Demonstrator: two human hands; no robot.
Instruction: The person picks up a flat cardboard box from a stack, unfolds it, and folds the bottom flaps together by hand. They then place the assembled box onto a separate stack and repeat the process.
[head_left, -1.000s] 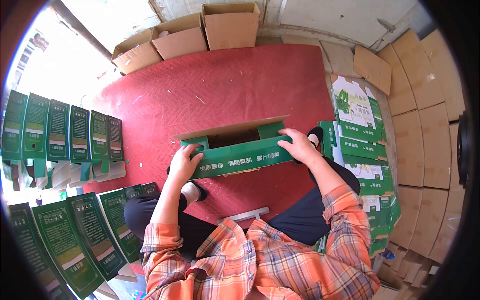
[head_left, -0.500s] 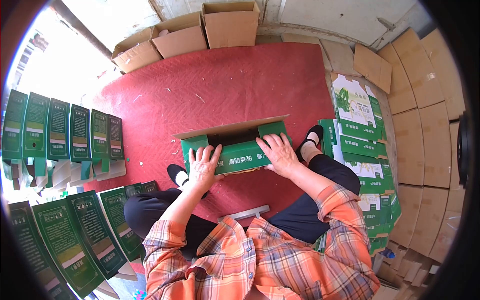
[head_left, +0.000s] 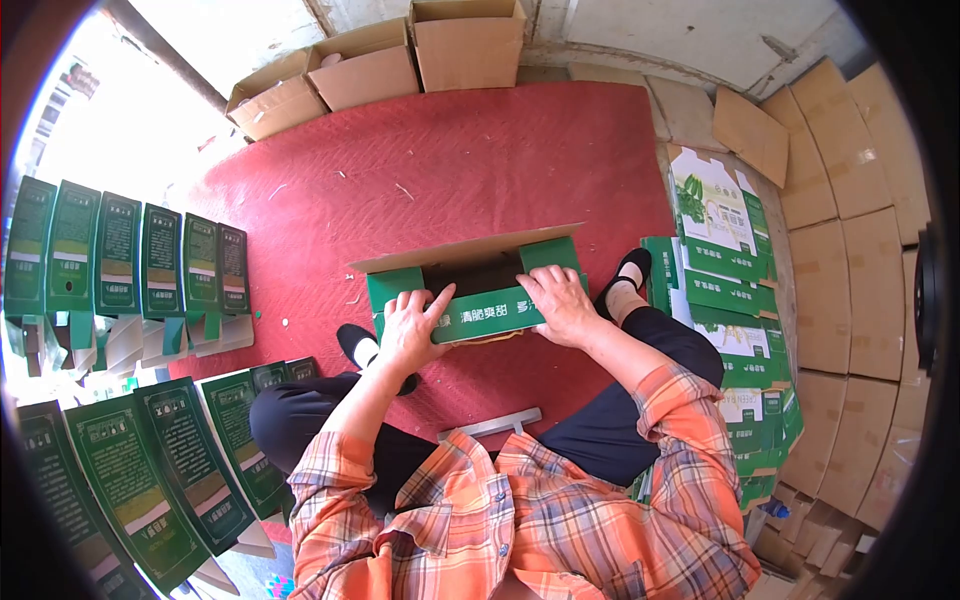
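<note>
A green cardboard box (head_left: 485,316) with white lettering stands between my feet, its top open and a brown flap (head_left: 470,247) raised along the far side. My left hand (head_left: 412,332) grips the near panel at its left end, thumb toward the opening. At the right end of that same panel, my right hand (head_left: 560,306) has its fingers bent over the upper edge. The inside of the box is dark, and parts of the lettering are covered by my fingers.
Green cartons (head_left: 120,255) stand in rows at my left. Flattened printed cartons (head_left: 715,215) lie stacked at my right, beside brown boxes (head_left: 830,270) piled along the wall. Three open brown boxes (head_left: 365,75) line the far edge of the red carpet (head_left: 430,150).
The near panel of the box has tipped more upright, and its opening shows wider. My fingers have shifted slightly on the panel's edge, with both hands staying on it.
</note>
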